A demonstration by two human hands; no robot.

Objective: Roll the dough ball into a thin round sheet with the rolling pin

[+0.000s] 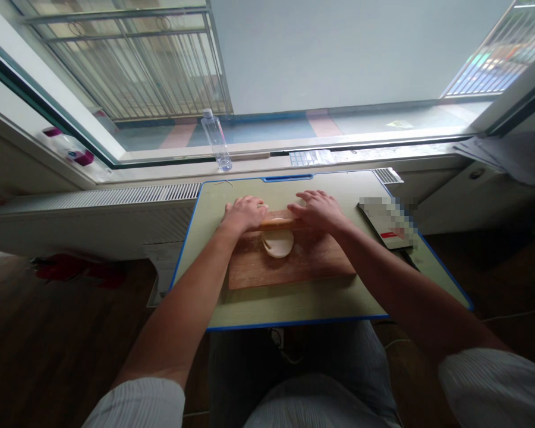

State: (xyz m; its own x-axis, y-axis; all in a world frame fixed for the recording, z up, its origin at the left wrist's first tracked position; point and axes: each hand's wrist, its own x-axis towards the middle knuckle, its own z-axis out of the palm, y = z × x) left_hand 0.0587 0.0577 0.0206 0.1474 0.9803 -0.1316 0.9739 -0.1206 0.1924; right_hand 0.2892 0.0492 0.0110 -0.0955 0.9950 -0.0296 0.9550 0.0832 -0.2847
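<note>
A wooden rolling pin (pixel 277 224) lies crosswise over a flattened round of pale dough (pixel 278 244). The dough rests on a brown wooden board (pixel 289 268), and a fold or crease shows on its left side. My left hand (pixel 245 213) is on the pin's left end, fingers bent over it and pointing away from me. On the right end sits my right hand (pixel 318 211), its palm down on the pin and its fingertips reaching past the far side. Both hands cover the ends of the pin. Small pale bits by the fingertips are too hidden to name.
The board stands on a light green, blue-edged table (pixel 339 303). A dark-edged flat device (pixel 386 223), partly pixelated, lies at the table's right. Beyond, a clear bottle (pixel 216 141) stands on the windowsill (pixel 249 163). Papers (pixel 510 156) lie at the far right.
</note>
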